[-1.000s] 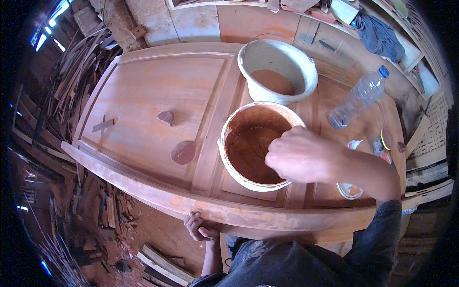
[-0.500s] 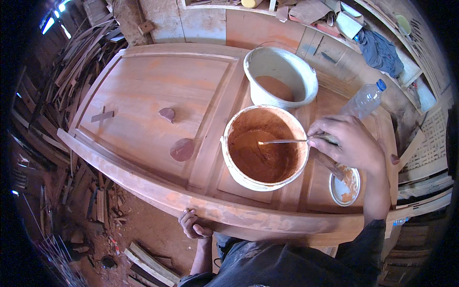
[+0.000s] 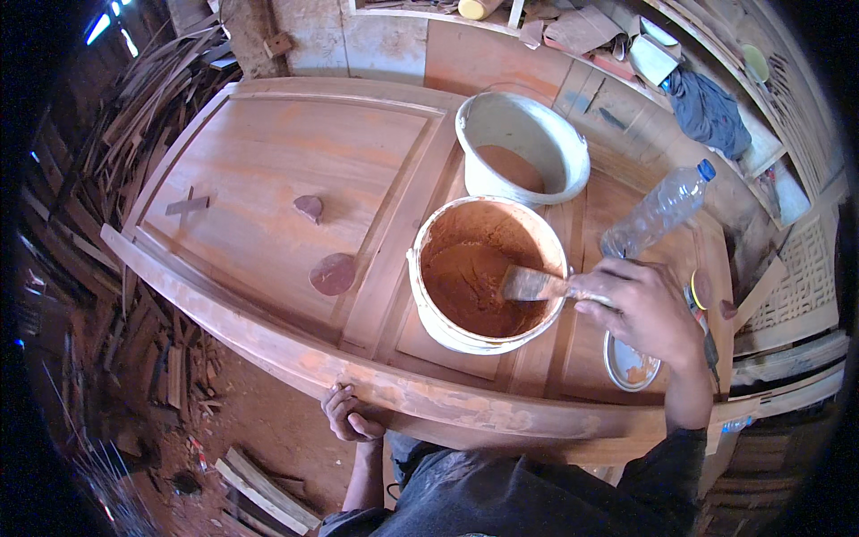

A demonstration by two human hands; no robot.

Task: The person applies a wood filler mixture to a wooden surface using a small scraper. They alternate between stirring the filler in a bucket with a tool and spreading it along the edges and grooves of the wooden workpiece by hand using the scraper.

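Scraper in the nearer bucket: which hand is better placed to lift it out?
Probably the right hand: it holds the scraper, which reaches inside the bucket. The left hand is at the near edge of the wooden panel, away from both.

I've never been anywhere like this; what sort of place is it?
Probably a woodworking shop: a wooden panel lies flat, a bucket of brown paste stands on it, and wood strips are piled nearby.

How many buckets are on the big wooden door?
2. The nearer bucket holds brown paste, with the putty knife in the right hand over it. The whitish bucket stands just beyond.
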